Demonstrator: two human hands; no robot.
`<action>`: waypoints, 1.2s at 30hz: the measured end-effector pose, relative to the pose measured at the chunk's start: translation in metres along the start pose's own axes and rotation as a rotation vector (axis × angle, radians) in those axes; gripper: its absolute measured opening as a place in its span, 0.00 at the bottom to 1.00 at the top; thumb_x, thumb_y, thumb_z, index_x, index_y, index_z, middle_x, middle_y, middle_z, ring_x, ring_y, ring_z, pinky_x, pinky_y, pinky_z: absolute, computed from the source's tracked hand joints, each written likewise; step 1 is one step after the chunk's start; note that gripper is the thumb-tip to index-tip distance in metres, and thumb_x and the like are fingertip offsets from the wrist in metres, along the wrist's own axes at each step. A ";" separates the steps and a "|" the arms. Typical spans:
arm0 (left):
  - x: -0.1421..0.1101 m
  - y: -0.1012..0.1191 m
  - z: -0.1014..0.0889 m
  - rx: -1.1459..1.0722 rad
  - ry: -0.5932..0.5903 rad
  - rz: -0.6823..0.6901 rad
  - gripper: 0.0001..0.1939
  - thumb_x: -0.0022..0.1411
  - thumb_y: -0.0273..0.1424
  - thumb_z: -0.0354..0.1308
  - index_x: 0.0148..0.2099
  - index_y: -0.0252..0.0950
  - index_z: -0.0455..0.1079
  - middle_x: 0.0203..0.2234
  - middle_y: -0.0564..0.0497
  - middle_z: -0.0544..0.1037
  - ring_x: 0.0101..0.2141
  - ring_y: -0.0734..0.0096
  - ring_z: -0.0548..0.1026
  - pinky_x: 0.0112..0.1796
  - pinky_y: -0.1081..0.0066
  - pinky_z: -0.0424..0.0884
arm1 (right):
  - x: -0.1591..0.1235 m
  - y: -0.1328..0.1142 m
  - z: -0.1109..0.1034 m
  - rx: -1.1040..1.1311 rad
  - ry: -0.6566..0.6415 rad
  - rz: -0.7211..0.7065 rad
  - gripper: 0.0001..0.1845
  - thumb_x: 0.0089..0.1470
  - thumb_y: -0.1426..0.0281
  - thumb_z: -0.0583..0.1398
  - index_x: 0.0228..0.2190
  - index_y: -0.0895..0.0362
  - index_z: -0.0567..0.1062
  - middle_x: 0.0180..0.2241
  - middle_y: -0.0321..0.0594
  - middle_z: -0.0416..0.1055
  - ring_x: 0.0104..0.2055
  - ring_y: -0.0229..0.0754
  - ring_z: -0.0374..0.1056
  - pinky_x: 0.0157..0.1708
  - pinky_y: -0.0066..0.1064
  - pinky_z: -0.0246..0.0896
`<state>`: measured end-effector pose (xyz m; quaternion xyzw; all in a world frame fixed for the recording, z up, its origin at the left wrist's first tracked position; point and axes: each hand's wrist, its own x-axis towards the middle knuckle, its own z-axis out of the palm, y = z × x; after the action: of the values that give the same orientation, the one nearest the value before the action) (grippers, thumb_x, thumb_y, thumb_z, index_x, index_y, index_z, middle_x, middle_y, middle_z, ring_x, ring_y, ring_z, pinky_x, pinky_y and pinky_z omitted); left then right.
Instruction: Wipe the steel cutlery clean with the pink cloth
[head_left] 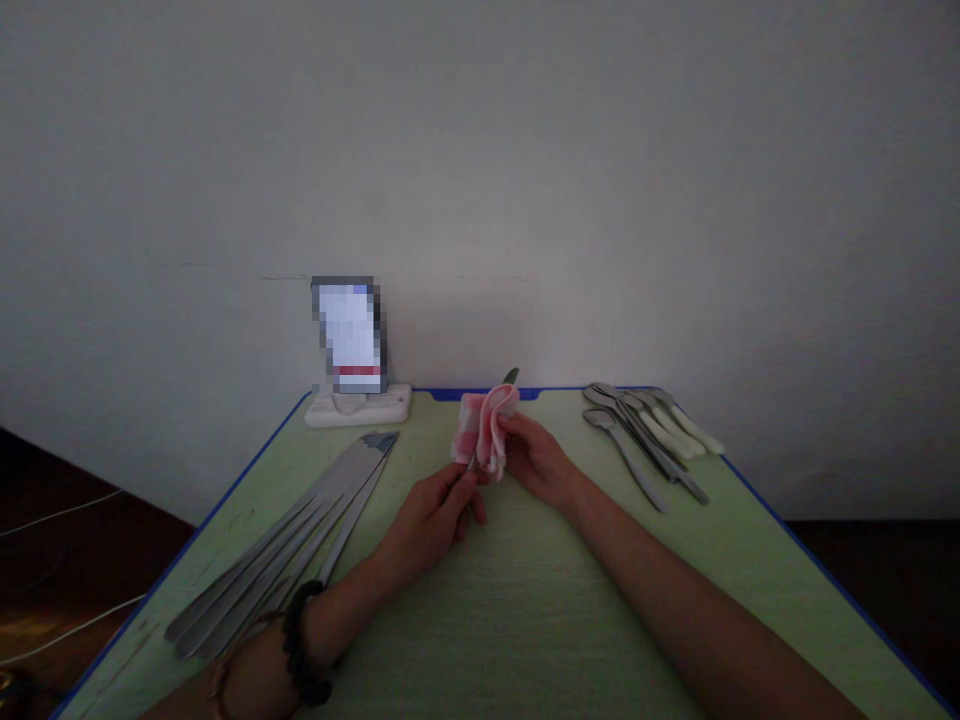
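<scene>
A pink and white cloth is folded around a piece of metal cutlery, mostly hidden. Its narrow tip sticks out above the cloth, and I cannot tell which kind it is. Low on the cutlery, just below the cloth, my left hand is closed on its thin metal stem. My right hand pinches the cloth from the right side. Both hands are above the middle of the table. Left of them lies a fan of long flat metal knives. On the right, several spoons lie in a loose group.
White-handled cutlery lies beside the spoons at the far right. A phone with a lit, blurred screen stands by a white power strip at the back left. The green table has a blue edge and meets a plain wall.
</scene>
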<state>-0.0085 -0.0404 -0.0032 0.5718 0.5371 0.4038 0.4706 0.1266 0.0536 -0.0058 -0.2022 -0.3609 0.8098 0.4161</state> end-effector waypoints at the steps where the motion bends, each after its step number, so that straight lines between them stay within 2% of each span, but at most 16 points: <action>1: 0.000 0.000 0.000 0.003 -0.002 -0.001 0.17 0.64 0.42 0.44 0.37 0.34 0.65 0.22 0.55 0.72 0.16 0.79 0.62 0.19 0.77 0.58 | 0.000 0.000 0.000 0.000 -0.001 0.002 0.08 0.45 0.69 0.62 0.29 0.58 0.71 0.23 0.33 0.70 0.24 0.36 0.63 0.28 0.29 0.58; 7: 0.000 0.000 0.000 -0.003 0.000 -0.006 0.17 0.63 0.42 0.44 0.38 0.34 0.65 0.22 0.54 0.72 0.16 0.79 0.62 0.19 0.77 0.58 | -0.001 -0.001 0.000 -0.013 -0.011 0.012 0.07 0.46 0.69 0.61 0.29 0.57 0.70 0.22 0.33 0.69 0.23 0.37 0.63 0.27 0.30 0.58; 13: -0.001 0.002 0.000 0.005 0.010 -0.001 0.17 0.64 0.42 0.44 0.38 0.34 0.65 0.22 0.55 0.72 0.17 0.79 0.62 0.20 0.77 0.59 | -0.001 -0.002 0.002 0.009 0.011 0.001 0.05 0.45 0.70 0.62 0.28 0.57 0.70 0.23 0.33 0.69 0.25 0.36 0.63 0.29 0.29 0.58; 22: -0.002 0.006 0.000 -0.015 0.014 -0.010 0.20 0.63 0.44 0.43 0.39 0.34 0.67 0.21 0.53 0.73 0.17 0.77 0.64 0.21 0.75 0.60 | 0.001 -0.001 -0.001 0.044 0.040 0.027 0.03 0.45 0.71 0.60 0.25 0.57 0.70 0.20 0.33 0.69 0.23 0.37 0.63 0.29 0.30 0.58; 30: -0.002 0.004 -0.001 -0.015 0.004 -0.015 0.19 0.63 0.43 0.44 0.39 0.34 0.67 0.20 0.55 0.73 0.17 0.76 0.65 0.21 0.76 0.61 | 0.003 -0.001 -0.003 0.058 0.042 0.063 0.04 0.47 0.69 0.58 0.24 0.57 0.71 0.20 0.34 0.70 0.22 0.37 0.62 0.28 0.30 0.58; 36: -0.003 0.005 -0.001 -0.035 0.005 -0.028 0.18 0.62 0.43 0.44 0.35 0.35 0.65 0.16 0.57 0.68 0.17 0.76 0.64 0.22 0.75 0.60 | 0.004 -0.001 -0.003 0.104 0.092 0.074 0.05 0.46 0.71 0.57 0.24 0.58 0.72 0.20 0.34 0.70 0.22 0.37 0.63 0.26 0.29 0.59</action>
<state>-0.0083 -0.0428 0.0024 0.5549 0.5391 0.4078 0.4849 0.1267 0.0589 -0.0070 -0.2304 -0.2911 0.8322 0.4118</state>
